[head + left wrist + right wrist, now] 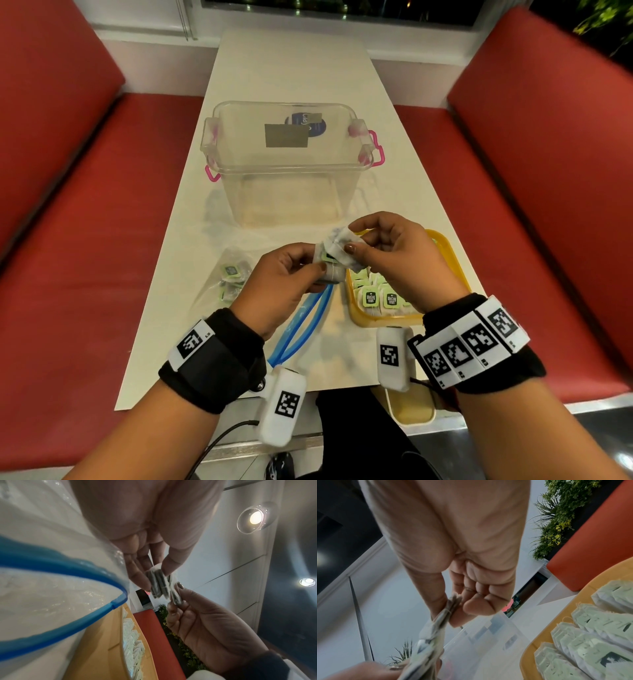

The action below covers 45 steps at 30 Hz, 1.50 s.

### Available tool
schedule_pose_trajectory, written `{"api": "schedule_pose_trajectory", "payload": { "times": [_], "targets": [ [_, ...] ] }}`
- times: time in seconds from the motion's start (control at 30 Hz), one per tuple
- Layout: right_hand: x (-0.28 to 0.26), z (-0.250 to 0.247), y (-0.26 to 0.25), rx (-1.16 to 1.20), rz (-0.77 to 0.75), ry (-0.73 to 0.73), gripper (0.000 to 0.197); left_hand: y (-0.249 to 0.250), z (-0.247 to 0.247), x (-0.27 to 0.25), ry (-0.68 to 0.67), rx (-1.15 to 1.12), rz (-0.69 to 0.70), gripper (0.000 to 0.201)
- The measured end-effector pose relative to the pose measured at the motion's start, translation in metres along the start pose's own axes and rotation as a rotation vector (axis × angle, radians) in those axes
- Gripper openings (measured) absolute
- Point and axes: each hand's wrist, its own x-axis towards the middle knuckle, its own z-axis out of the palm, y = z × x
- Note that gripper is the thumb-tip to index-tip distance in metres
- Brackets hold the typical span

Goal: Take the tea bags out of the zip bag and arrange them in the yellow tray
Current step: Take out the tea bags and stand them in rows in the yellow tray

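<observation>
Both hands hold a small bunch of white tea bags (334,255) up above the table. My left hand (291,274) pinches its lower end between thumb and fingers, and my right hand (380,246) pinches the upper bag (175,595). The bunch (436,626) shows between the right thumb and fingers in the right wrist view. The clear zip bag (236,277) with a blue zip strip (51,561) lies under my left hand, with several green-tagged tea bags inside. The yellow tray (448,253) sits under my right hand and holds rows of tea bags (590,635).
A clear plastic storage box (287,161) with pink latches stands on the white table (291,61) just beyond the hands. Red bench seats (68,240) run along both sides of the table. The table's near edge lies just behind my wrists.
</observation>
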Motion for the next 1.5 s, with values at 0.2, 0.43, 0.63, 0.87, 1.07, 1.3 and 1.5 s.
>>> {"api": "schedule_pose_trajectory", "payload": {
  "times": [0.2, 0.43, 0.63, 0.87, 1.07, 1.3, 1.5],
  "targets": [
    [0.002, 0.001, -0.001, -0.016, -0.046, 0.131, 0.005, -0.002, -0.002, 0.004, 0.151, -0.068, -0.006, 0.020],
    [0.001, 0.028, -0.001, -0.348, -0.145, 0.223, 0.006, -0.002, 0.005, 0.006, 0.172, -0.061, 0.061, 0.016],
    [-0.005, 0.037, -0.009, -0.337, -0.159, 0.094, 0.011, -0.002, 0.004, 0.008, 0.166, -0.123, 0.035, 0.013],
    [0.000, 0.030, -0.009, -0.270, -0.118, 0.148, 0.014, -0.005, -0.001, 0.009, 0.131, -0.074, 0.094, 0.010],
    [0.003, 0.020, -0.014, -0.021, -0.032, 0.098, 0.019, 0.000, 0.001, 0.010, 0.098, -0.107, 0.125, 0.009],
    [0.002, 0.009, -0.013, 0.046, -0.017, 0.065, 0.017, 0.001, -0.009, 0.013, 0.243, 0.061, 0.223, 0.010],
    [-0.001, 0.004, -0.019, 0.048, -0.030, 0.027, 0.008, 0.003, -0.014, 0.011, 0.166, 0.392, 0.374, 0.028]
  ]
}}
